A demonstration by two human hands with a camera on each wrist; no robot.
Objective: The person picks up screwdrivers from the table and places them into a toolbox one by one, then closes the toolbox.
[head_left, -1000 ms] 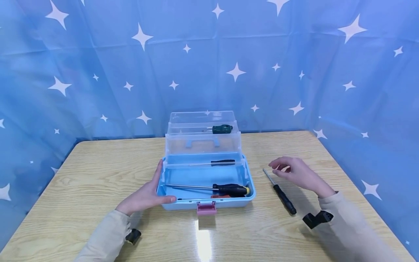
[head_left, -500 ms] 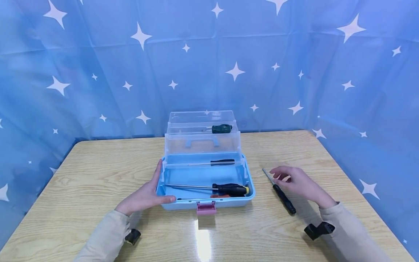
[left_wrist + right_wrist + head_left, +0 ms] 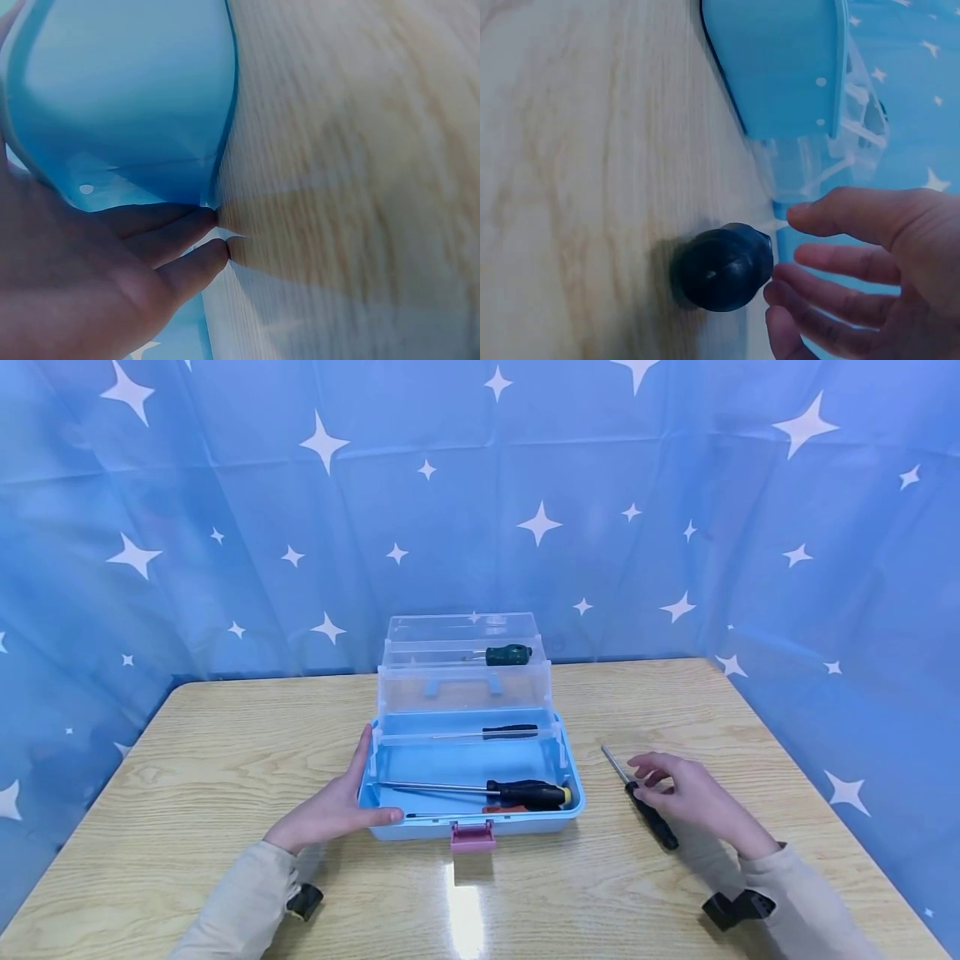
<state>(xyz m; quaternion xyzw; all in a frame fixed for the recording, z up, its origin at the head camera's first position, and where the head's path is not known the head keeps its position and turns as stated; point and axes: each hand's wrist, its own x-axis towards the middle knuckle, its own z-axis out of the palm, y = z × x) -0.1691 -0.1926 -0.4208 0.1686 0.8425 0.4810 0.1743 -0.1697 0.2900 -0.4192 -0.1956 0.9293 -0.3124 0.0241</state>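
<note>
My left hand [image 3: 337, 806] rests at the left front corner of a light blue toolbox [image 3: 412, 832], thumb on the front rim. In the left wrist view, its nearly straight fingers [image 3: 176, 232] lie against the box wall. To the right of the box, a black-handled screwdriver [image 3: 654, 821] lies on the table, its shaft pointing away. My right hand [image 3: 693, 797] hovers beside and over its handle, fingers loosely bent. In the right wrist view a gap shows between thumb and fingers; the handle end [image 3: 724, 268] is near the fingertips, and contact cannot be told.
Inside the box lie a large black-and-yellow screwdriver [image 3: 528, 793] and a thin one with a red handle [image 3: 504, 810]. Its raised clear trays hold a black-handled screwdriver [image 3: 510, 732] and a green-handled one [image 3: 509, 655]. A pink latch [image 3: 472, 837] hangs in front. A blue starry curtain [image 3: 480, 527] stands behind.
My right hand has come down and nearer to me, from beside the screwdriver's tip to its handle. The left hand and the toolbox have stayed in place.
</note>
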